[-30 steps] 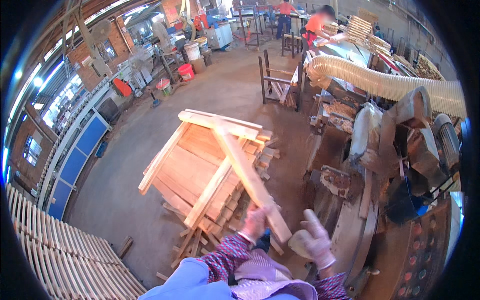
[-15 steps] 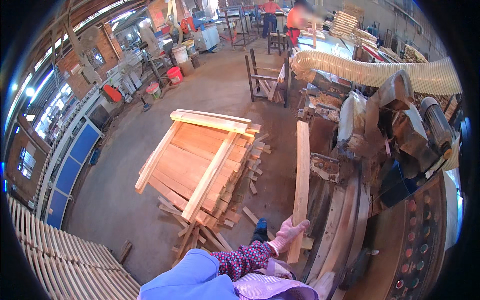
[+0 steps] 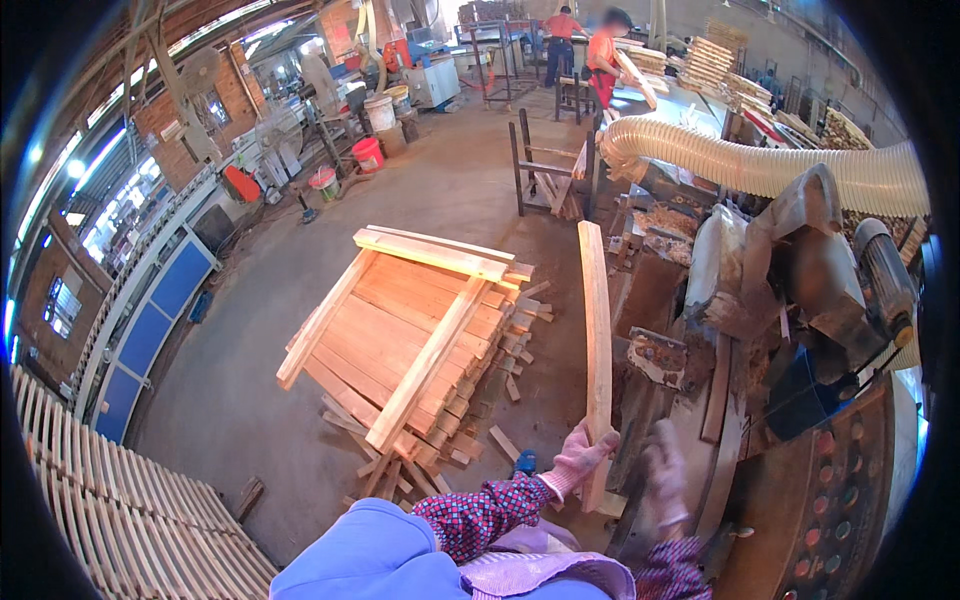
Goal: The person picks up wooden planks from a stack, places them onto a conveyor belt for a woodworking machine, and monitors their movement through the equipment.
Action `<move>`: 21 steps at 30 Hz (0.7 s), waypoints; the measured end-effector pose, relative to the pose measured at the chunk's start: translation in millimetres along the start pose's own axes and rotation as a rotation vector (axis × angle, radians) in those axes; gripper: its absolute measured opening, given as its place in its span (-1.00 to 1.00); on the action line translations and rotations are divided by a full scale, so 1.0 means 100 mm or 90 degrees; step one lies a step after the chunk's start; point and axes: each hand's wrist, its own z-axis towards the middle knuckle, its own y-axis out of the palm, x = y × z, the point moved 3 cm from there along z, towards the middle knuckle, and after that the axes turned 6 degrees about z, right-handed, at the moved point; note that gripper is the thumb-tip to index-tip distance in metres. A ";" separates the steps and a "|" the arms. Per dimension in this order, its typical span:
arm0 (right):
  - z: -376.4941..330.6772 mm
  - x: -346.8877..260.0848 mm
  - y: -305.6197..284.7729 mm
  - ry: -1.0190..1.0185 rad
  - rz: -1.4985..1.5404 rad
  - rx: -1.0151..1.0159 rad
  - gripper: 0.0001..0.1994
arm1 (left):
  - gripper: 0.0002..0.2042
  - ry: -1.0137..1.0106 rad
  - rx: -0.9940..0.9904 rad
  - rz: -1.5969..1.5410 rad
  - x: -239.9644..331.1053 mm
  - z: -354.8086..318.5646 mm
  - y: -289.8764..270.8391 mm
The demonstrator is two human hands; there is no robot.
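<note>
A long, slightly curved wooden board stands out ahead of me beside the machine. My left hand, in a pink glove, is closed around the board near its lower end. My right hand, also gloved, is raised just to the right of the board and apart from it, over the machine's bed. Its fingers look stretched out and hold nothing, though motion blurs them somewhat. Beyond my right hand, a wooden strip lies along the machine bed.
A stack of boards topped with loose pieces stands ahead on the floor. At right are the dusty machine, a ribbed hose and a button panel. Slatted wood fills the lower left. Two people work far off.
My right hand has risen from the lower edge to beside the board. My left hand keeps its hold, and the board's far end has shifted slightly left. A far person now lifts a board.
</note>
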 end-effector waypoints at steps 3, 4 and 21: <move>-0.70 0.03 0.74 -0.124 -0.187 -0.105 -0.16 | -0.34 -0.001 -0.192 0.068 0.05 -0.15 0.13; -0.87 0.24 0.65 -0.140 -0.306 -0.024 -0.16 | -0.23 0.032 -0.292 0.142 0.01 -0.16 0.06; -0.11 0.16 -0.85 -0.049 -1.192 0.293 -0.46 | -0.49 -0.005 0.401 -0.282 1.05 3.63 -3.96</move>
